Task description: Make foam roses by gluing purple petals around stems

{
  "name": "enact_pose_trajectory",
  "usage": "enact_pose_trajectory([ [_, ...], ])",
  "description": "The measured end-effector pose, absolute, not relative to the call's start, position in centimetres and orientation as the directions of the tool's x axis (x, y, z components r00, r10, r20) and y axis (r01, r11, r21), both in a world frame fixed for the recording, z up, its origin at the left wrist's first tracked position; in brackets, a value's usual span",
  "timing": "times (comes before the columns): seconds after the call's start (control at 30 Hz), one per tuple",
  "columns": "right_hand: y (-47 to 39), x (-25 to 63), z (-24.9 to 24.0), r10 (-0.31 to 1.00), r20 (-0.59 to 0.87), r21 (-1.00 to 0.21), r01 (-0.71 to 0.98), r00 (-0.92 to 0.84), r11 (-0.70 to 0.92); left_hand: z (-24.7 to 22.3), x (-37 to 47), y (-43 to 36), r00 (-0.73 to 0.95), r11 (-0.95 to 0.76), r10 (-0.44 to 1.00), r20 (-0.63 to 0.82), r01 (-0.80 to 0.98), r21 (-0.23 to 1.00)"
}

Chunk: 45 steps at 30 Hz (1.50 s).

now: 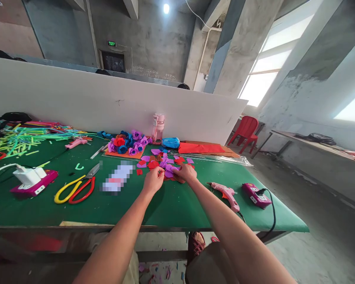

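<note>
petals [168, 173], purple and red, scattered mid-frame. right hand [187, 173]: fingertips nearly together at a purple one; left hand [154, 180]: fingers curled. can't tell if either grips. best lift singly by the edge, no creasing.

Scissors [85, 178], glue guns [227, 192] and concrete walls [162, 43] suggest a workshop.

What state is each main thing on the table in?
Petals: loose, scattered
Paper flowers: formed, heaped together
Scissors: lying flat, blades closed or nearly
Pink bottle: upright
Right glue gun: on its side, heat unclear
Left power strip: white adapter plugged in
Right power strip: black plug inserted
</note>
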State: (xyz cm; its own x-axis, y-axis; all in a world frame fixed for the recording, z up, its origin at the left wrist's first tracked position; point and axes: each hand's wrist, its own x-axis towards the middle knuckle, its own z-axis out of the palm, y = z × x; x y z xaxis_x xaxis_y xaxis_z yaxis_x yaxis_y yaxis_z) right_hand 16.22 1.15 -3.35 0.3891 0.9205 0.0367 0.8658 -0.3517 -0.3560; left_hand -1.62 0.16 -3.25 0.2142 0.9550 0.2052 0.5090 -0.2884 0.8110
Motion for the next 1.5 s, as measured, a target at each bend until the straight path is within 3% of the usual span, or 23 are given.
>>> enact_pose_trajectory([
  [0.27, 1.6, 16.6, -3.4, 0.911, -0.002, -0.350, 0.854, 0.411, -0.386, -3.0, -1.7, -0.1, 0.258, -0.288, 0.954, 0.155, 0.632, 0.719],
  [0.43, 0.8, 16.8, -2.6, 0.916, 0.066, -0.419, 0.844, 0.395, -0.334, -3.0, -1.7, -0.4, 0.292, -0.332, 0.943, 0.163, 0.758, 0.562],
  [0.63, -3.3, 16.8, -1.8, 0.905, 0.220, -0.591, 0.788, 0.365, -0.174, -2.5, -1.6, -1.2, 0.300, -0.347, 0.935, 0.189, 0.884, 0.313],
  [0.67, -4.1, 16.4, -2.0, 0.899, 0.249, -0.646, 0.753, 0.360, -0.123, -2.5, -1.6, -1.3, 0.306, -0.352, 0.932, 0.195, 0.894, 0.277],
  [0.77, -6.5, 14.9, -2.7, 0.868, 0.325, -0.889, 0.434, 0.376, 0.145, -2.9, -1.4, -1.4, 0.342, -0.389, 0.913, 0.224, 0.896, 0.214],
  [0.87, -7.8, 13.4, -3.2, 0.875, 0.305, -0.945, 0.233, 0.377, 0.229, -3.4, -1.6, -1.3, 0.370, -0.424, 0.892, 0.262, 0.885, 0.195],
  [0.93, -8.2, 12.9, -3.2, 0.868, 0.320, -0.942, 0.222, 0.379, 0.251, -3.2, -1.9, -1.2, 0.351, -0.427, 0.885, 0.305, 0.874, 0.231],
  [1.0, -8.4, 12.7, -3.0, 0.845, 0.353, -0.928, 0.264, 0.402, 0.262, -2.6, -2.3, -1.2, 0.333, -0.460, 0.873, 0.358, 0.807, 0.371],
  [1.1, -8.7, 12.6, -2.6, 0.805, 0.413, -0.892, 0.368, 0.425, 0.263, -1.2, -2.7, -1.5, 0.366, -0.466, 0.875, 0.317, 0.463, 0.754],
  [1.17, -8.8, 12.4, -2.4, 0.785, 0.462, -0.855, 0.443, 0.413, 0.270, -0.4, -2.7, -1.9, 0.436, -0.314, 0.876, 0.205, 0.195, 0.929],
  [1.23, -8.9, 12.0, -2.3, 0.770, 0.505, -0.819, 0.499, 0.391, 0.285, 0.2, -2.5, -2.4, 0.484, -0.187, 0.865, 0.133, 0.065, 0.980],
  [1.37, -9.0, 11.4, -2.4, 0.765, 0.537, -0.791, 0.528, 0.356, 0.310, 0.3, -1.8, -3.0, 0.489, -0.120, 0.866, 0.101, 0.008, 0.993],
  [1.5, -9.1, 11.4, -2.5, 0.785, 0.483, -0.849, 0.427, 0.388, 0.311, 0.1, -1.5, -3.0, 0.503, -0.035, 0.862, 0.062, -0.063, 0.997],
])
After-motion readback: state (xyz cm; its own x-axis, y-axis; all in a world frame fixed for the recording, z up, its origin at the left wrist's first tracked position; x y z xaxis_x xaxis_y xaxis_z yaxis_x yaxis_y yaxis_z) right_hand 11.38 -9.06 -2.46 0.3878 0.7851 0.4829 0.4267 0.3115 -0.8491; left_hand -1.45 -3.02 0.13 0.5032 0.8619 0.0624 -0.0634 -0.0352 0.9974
